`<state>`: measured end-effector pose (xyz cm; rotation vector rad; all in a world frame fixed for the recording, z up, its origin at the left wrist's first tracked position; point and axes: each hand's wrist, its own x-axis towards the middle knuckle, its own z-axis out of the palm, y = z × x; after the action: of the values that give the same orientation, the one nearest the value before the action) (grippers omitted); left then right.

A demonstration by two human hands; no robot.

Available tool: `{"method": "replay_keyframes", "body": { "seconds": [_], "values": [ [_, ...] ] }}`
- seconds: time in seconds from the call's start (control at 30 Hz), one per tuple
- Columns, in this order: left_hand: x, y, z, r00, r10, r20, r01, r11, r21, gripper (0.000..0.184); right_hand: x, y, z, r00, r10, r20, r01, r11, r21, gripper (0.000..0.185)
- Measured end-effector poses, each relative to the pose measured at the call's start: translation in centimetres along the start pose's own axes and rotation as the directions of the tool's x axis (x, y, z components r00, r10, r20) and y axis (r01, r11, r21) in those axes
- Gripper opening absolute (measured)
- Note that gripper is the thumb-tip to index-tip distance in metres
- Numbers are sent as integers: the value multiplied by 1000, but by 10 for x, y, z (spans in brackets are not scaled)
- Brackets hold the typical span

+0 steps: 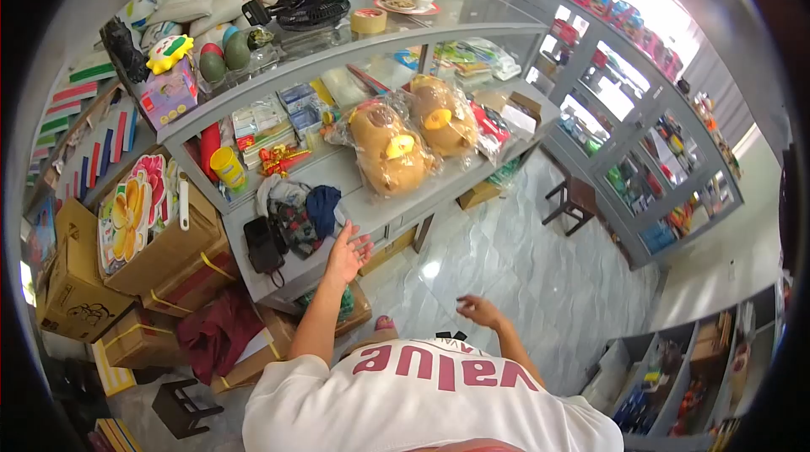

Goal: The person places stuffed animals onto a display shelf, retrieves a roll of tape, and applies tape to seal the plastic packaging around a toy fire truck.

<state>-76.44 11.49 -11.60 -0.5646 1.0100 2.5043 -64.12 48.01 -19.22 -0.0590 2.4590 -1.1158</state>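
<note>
My left hand (pixel 348 255) is just below the middle of the frame, open, with the fingers loosely spread and nothing seen in its grip. Its fingertips reach toward the edge of the grey counter (pixel 304 268), near a dark blue cloth (pixel 323 211); whether they touch anything there I can't tell. My right hand (pixel 479 311) hangs over the marbled floor (pixel 540 258), lower and further right, fingers partly bent; it's too small and blurred for me to say how far open it is or whether it holds anything.

The blue cloth lies on the counter against a patterned cloth (pixel 293 220), with a black case (pixel 264 243) just to the left of the pair. Beyond them, up from my left hand, two brown plush toys (pixel 390 152) in clear plastic lie side by side on the counter, each with a yellow part showing. To their left are a yellow cup (pixel 226 167) and some red-and-gold packets (pixel 283 160).

Higher up, a glass top carries a black fan (pixel 314 13), a roll of tape (pixel 368 21) and a plate of food (pixel 408 4). A dark stool (pixel 571 203) stands on the floor at the right, before the glass-doored cabinets (pixel 629 127).
</note>
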Motion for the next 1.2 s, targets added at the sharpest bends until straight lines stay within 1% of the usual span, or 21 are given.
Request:
{"method": "replay_keyframes", "body": {
  "seconds": [0.07, 0.1, 0.17, 0.2, 0.27, 0.3, 0.33, 0.4, 0.53, 0.63, 0.7, 0.73, 0.77, 0.8, 0.83, 0.9, 0.97, 1.03, 1.1, 1.17, 1.2],
  "values": [
    [27, 16, 7, 999, 45, -4, -45, 997, 60, 75, 52, -28, -35, 992, -95, -81, 100, 992, 70, 45],
    [40, 22, 10, 998, 52, -25, -51, 997, 51, 75, 77, -40, -49, 988, -108, -115, 122, 984, 129, 47],
    [61, 30, 22, 996, 49, -78, -41, 995, 94, 82, 117, -78, -81, 988, -118, -94, 136, 969, 207, 57],
    [72, 33, 27, 995, 57, -85, -45, 990, 135, 91, 132, -101, -95, 988, -134, -73, 147, 967, 208, 57],
    [84, 45, 48, 987, 77, -143, -51, 983, 176, 96, 160, -142, -122, 993, -61, -104, 103, 879, 466, 73],
    [92, 49, 54, 980, 78, -185, -36, 975, 220, 101, 181, -148, -127, 993, -83, -81, 111, 880, 462, 73],
    [103, 51, 55, 980, 62, -187, -18, 973, 229, 110, 200, -153, -132, 996, -60, -60, 82, 839, 538, 80],
    [122, 54, 59, 968, 69, -240, -10, 971, 239, 112, 237, -155, -137, 999, -35, 30, 7, 759, 651, 91],
    [142, 66, 78, 946, 20, -322, 84, 948, 308, 118, 273, -169, -145, 978, -33, 208, -118, 734, 669, 101],
    [155, 61, 88, 934, -10, -357, 136, 934, 331, 122, 286, -170, -153, 959, -21, 283, -178, 730, 660, 97],
    [163, 52, 94, 950, 23, -313, 80, 946, 313, 122, 293, -165, -153, 951, -31, 307, -197, 704, 682, 96],
    [159, 54, 103, 956, 127, -265, -39, 949, 312, 115, 302, -154, -148, 954, -66, 292, -147, 748, 647, 93],
    [164, 51, 101, 950, 128, -284, -37, 952, 303, 115, 310, -144, -143, 955, -98, 280, -98, 787, 609, 91],
    [170, 44, 93, 951, 186, -247, -102, 943, 317, 109, 314, -136, -136, 951, -226, 210, 30, 745, 666, 82],
    [172, 33, 85, 949, 236, -211, -160, 932, 324, 103, 307, -139, -136, 948, -213, 236, 3, 749, 663, 82],
    [178, 17, 69, 928, 246, -279, -145, 930, 338, 100, 296, -147, -145, 934, -274, 228, 58, 747, 662, 71],
    [164, 2, 69, 901, 265, -343, -138, 926, 353, 98, 287, -147, -144, 930, -257, 264, 27, 762, 647, 72],
    [127, 1, 96, 842, 422, -337, -317, 891, 324, 97, 282, -149, -142, 906, -315, 284, 59, 756, 652, 73],
    [93, -4, 108, 782, 468, -412, -349, 876, 332, 97, 273, -154, -138, 874, -352, 336, 65, 770, 635, 74],
    [60, -16, 108, 685, 654, -321, -550, 753, 362, 95, 262, -159, -127, 820, -414, 397, 78, 766, 638, 77],
    [37, -20, 114, 664, 667, -339, -560, 743, 366, 95, 253, -166, -121, 802, -430, 416, 82, 768, 636, 77]
  ]
}}
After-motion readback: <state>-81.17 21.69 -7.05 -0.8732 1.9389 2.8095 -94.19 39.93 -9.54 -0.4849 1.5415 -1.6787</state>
